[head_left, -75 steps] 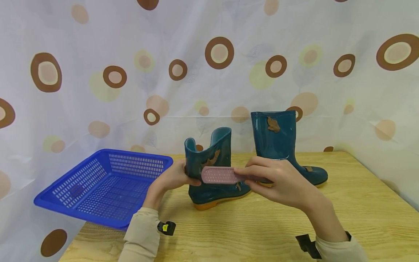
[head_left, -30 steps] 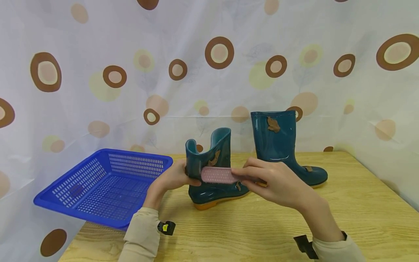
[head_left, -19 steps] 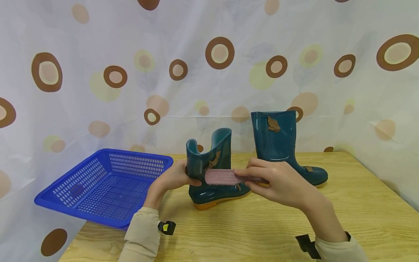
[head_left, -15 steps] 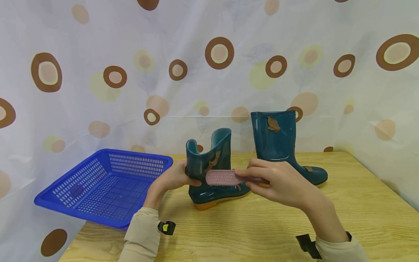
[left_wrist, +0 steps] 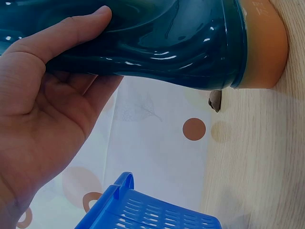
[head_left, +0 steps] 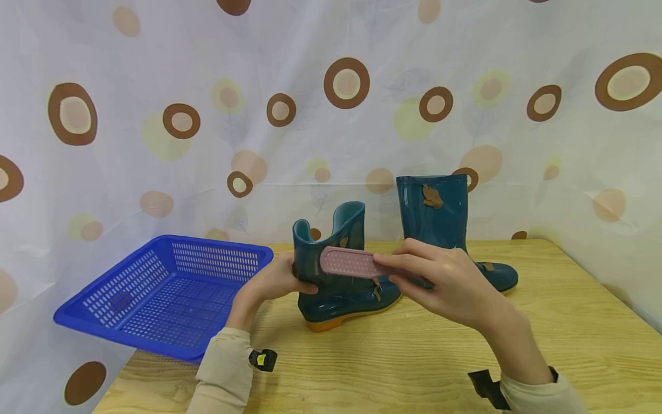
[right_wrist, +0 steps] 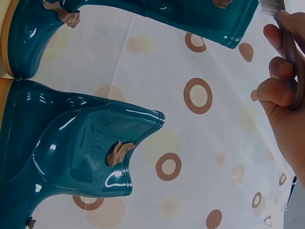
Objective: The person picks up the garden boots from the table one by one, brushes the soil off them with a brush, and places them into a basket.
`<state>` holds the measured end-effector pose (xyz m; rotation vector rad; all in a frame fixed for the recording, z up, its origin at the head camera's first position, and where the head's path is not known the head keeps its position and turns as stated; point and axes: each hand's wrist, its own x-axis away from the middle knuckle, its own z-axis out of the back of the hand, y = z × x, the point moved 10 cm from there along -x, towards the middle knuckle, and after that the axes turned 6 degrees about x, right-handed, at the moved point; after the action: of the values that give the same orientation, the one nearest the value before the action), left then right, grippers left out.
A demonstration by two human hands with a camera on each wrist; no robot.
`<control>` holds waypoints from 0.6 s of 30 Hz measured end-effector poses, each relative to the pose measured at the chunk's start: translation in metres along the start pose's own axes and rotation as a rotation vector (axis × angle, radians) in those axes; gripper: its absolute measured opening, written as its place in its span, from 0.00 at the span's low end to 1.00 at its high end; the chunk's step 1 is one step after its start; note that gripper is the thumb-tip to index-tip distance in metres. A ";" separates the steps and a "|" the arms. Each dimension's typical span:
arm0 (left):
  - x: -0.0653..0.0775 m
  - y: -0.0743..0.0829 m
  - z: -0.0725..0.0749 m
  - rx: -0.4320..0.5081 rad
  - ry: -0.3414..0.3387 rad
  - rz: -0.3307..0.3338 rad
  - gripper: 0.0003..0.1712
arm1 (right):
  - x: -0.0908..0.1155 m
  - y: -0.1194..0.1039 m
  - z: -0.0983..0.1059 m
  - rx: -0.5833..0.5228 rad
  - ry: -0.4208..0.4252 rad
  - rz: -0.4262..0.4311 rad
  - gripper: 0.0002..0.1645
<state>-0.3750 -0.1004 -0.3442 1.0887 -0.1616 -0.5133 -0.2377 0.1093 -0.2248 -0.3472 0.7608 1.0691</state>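
Note:
A teal rubber boot (head_left: 336,302) with an orange sole stands on the table, its shaft squeezed so the opening bends inward. My left hand (head_left: 274,279) grips the back of the shaft, the thumb on its near side (left_wrist: 102,16). My right hand (head_left: 445,279) holds a pink scrubbing brush (head_left: 349,263) by its handle; its dotted back faces me and its head overlaps the shaft. Pale bristles (right_wrist: 269,6) show in the right wrist view. A brown mud-like patch (head_left: 376,290) sits on the boot's foot, and another on the shaft is partly hidden by the brush.
A second teal boot (head_left: 437,221) stands upright behind my right hand, with a brown patch (head_left: 431,196) near its top. At the left sits a blue perforated basket (head_left: 248,248), overhanging the wooden table's (head_left: 362,368) left edge. A patterned curtain (head_left: 310,144) hangs behind.
The brush shifts slightly right and down until half a second ago, then rises up the boot's shaft with my right hand. My left hand keeps its grip in nearly the same place.

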 end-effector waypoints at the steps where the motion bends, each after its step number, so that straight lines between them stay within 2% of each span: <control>1: 0.000 0.000 0.000 0.001 0.000 0.000 0.29 | 0.000 0.000 0.000 0.007 0.002 -0.002 0.18; 11: 0.000 0.000 0.001 0.001 0.003 -0.005 0.30 | -0.001 0.003 -0.006 0.047 0.009 -0.020 0.19; 18: 0.001 0.001 0.001 0.004 0.005 -0.007 0.29 | 0.000 0.007 -0.014 0.056 -0.032 -0.044 0.25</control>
<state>-0.3742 -0.1012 -0.3428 1.0943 -0.1543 -0.5160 -0.2491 0.1044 -0.2341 -0.2972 0.7496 1.0085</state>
